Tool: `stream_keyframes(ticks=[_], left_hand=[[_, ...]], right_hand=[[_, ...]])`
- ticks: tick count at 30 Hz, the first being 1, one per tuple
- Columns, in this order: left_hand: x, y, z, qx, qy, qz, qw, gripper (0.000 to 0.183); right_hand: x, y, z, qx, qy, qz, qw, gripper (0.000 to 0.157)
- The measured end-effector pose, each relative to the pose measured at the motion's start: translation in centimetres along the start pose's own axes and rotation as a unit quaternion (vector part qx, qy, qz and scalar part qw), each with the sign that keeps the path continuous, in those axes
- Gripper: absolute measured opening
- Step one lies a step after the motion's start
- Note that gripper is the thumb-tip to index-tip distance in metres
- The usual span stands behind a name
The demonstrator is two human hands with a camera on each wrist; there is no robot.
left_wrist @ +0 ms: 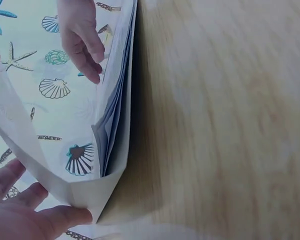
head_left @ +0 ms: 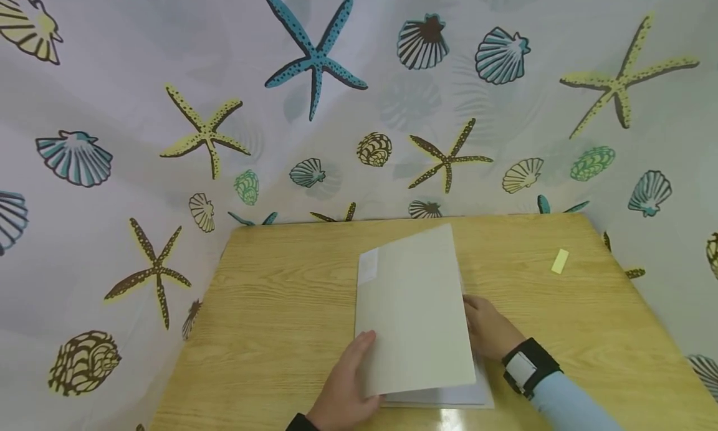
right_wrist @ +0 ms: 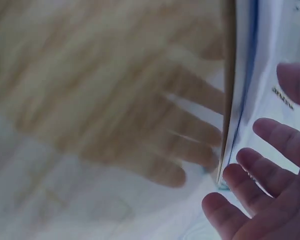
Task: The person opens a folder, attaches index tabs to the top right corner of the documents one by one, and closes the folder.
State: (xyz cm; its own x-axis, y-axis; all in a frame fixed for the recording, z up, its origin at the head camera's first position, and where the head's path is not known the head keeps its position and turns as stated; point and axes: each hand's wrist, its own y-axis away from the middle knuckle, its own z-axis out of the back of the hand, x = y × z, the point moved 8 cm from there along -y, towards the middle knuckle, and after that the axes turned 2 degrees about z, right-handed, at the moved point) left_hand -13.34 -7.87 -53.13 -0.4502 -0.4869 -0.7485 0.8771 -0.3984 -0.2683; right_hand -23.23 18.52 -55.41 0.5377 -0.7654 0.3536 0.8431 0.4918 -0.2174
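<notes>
A cream card folder (head_left: 412, 312) with a small white label (head_left: 368, 266) lies on the table, its front cover partly raised. White papers (head_left: 462, 395) show beneath it, and the left wrist view shows a stack of sheets (left_wrist: 110, 130) inside. My left hand (head_left: 344, 384) holds the folder's lower left corner, with digits on both sides of the cover. At the right edge, my right hand (head_left: 488, 328) reaches partly behind the raised cover. In the right wrist view its fingers (right_wrist: 277, 137) are spread and loosely bent beside the sheets; whether they touch cannot be told.
The wooden table (head_left: 269, 319) reflects light near its front edge. A small pale yellow slip (head_left: 560, 261) lies at the back right. Cloth (head_left: 348, 107) printed with shells and starfish hangs behind the table and along both sides.
</notes>
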Motion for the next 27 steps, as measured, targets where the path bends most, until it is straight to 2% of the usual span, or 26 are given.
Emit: stream_keyframes(ticks=[2,4,7,10,12,18,20,22,24,26,27], left_hand=[[0.2,0.1,0.1,0.002,0.031,0.013,0.9994,0.098],[0.4,0.2,0.0,0.008,0.076,0.028,0.9967,0.096],[0.8,0.5,0.0,0.014,0.152,0.054,0.9869,0.096],[1.1,0.9,0.1,0.013,0.212,0.073,0.9744,0.098],[1.2,1.1,0.5,0.004,0.237,0.068,0.9692,0.099],[1.0,2.0,1.3,-0.022,0.288,0.025,0.9570,0.101],[1.2,2.4,1.5,-0.028,0.291,0.032,0.9557,0.098],[1.6,2.8,1.6,-0.032,0.281,0.062,0.9571,0.088],[2.2,3.3,1.7,-0.037,0.255,0.114,0.9595,0.068],[2.8,4.1,1.7,-0.030,0.232,0.184,0.9549,0.049],[3.1,4.4,1.7,-0.026,0.224,0.219,0.9494,0.044]], right_hand=[[0.3,0.0,-0.6,0.012,0.008,-0.001,1.000,0.054],[0.4,0.2,-1.0,0.031,0.017,-0.023,0.999,0.057],[0.1,0.5,-1.5,0.063,0.037,-0.059,0.996,0.059],[-0.1,0.8,-1.5,0.075,0.052,-0.075,0.993,0.060],[-0.2,1.0,-1.3,0.075,0.061,-0.074,0.993,0.061],[-0.4,1.3,-1.1,0.070,0.058,-0.069,0.994,0.062],[-0.4,1.3,-1.0,0.066,0.054,-0.067,0.994,0.062],[-0.5,1.4,-1.0,0.062,0.054,-0.063,0.995,0.063],[-0.6,1.4,-1.0,0.059,0.055,-0.060,0.995,0.064],[-0.8,1.5,-1.1,0.061,0.059,-0.063,0.994,0.064],[-1.0,1.6,-1.1,0.062,0.060,-0.065,0.994,0.065]])
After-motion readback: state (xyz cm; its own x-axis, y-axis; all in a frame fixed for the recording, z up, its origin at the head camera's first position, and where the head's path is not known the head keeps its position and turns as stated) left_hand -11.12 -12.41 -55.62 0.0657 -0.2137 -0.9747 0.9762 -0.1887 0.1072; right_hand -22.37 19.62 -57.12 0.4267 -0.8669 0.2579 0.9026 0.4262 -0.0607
